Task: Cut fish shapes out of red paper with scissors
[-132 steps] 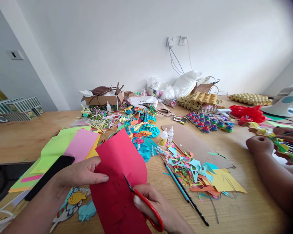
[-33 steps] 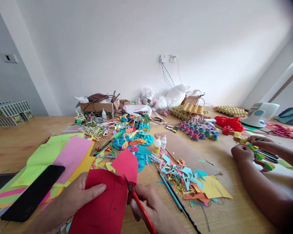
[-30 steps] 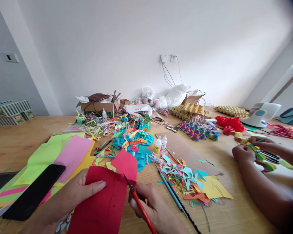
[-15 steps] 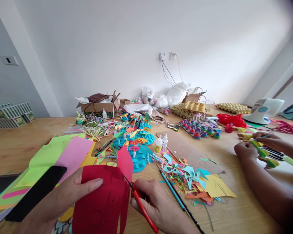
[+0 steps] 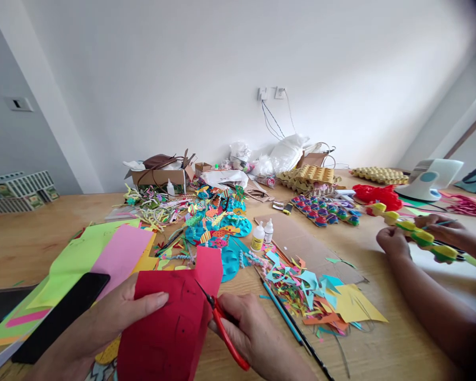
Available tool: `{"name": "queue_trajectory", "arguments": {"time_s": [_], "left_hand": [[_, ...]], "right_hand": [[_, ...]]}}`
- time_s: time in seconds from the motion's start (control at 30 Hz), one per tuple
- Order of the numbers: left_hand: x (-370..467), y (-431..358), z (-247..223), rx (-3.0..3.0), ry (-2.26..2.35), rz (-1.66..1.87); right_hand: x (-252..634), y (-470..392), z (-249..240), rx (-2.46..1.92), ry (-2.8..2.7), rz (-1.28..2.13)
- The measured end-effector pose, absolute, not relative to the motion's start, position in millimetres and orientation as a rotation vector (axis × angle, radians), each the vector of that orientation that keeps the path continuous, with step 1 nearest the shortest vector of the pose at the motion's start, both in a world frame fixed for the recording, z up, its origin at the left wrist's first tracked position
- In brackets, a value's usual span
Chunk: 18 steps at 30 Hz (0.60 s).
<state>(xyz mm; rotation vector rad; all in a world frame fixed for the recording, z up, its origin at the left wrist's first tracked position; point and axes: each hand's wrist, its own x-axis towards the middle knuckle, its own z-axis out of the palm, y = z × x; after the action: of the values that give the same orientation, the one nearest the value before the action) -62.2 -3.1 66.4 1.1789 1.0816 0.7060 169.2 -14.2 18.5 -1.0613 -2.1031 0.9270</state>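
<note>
My left hand (image 5: 122,307) grips the left edge of a sheet of red paper (image 5: 162,323), thumb on top. Small dark pencil marks dot the sheet. My right hand (image 5: 246,323) holds red-handled scissors (image 5: 227,333) at the sheet's right side, their dark blades lying over the paper near its upper edge. A cut strip of the red paper (image 5: 209,264) stands up beside the blades. Below and left of my left hand lies a black phone-like slab (image 5: 61,317).
Green sheets (image 5: 79,254) and a pink sheet (image 5: 121,254) lie at left. Glue bottles (image 5: 257,237), brushes (image 5: 285,312) and paper scraps (image 5: 305,286) are right of centre. Blue egg-carton pieces with paper fish (image 5: 218,222) stand ahead. At right, a co-worker's hands (image 5: 394,246) hold a painted egg-carton strip (image 5: 422,238).
The scissors have shifted slightly, their blades lying further over the red sheet. The cut strip has turned more flat toward me. The co-worker's egg-carton strip has been raised and tilted.
</note>
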Motion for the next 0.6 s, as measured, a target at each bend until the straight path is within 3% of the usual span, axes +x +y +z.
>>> {"name": "queue_trajectory", "arguments": {"time_s": [0.6], "left_hand": [[-51,-4,53,1.225,0.969,0.639]], "right_hand": [[165,-15,5,-0.983,-1.899,1.155]]}}
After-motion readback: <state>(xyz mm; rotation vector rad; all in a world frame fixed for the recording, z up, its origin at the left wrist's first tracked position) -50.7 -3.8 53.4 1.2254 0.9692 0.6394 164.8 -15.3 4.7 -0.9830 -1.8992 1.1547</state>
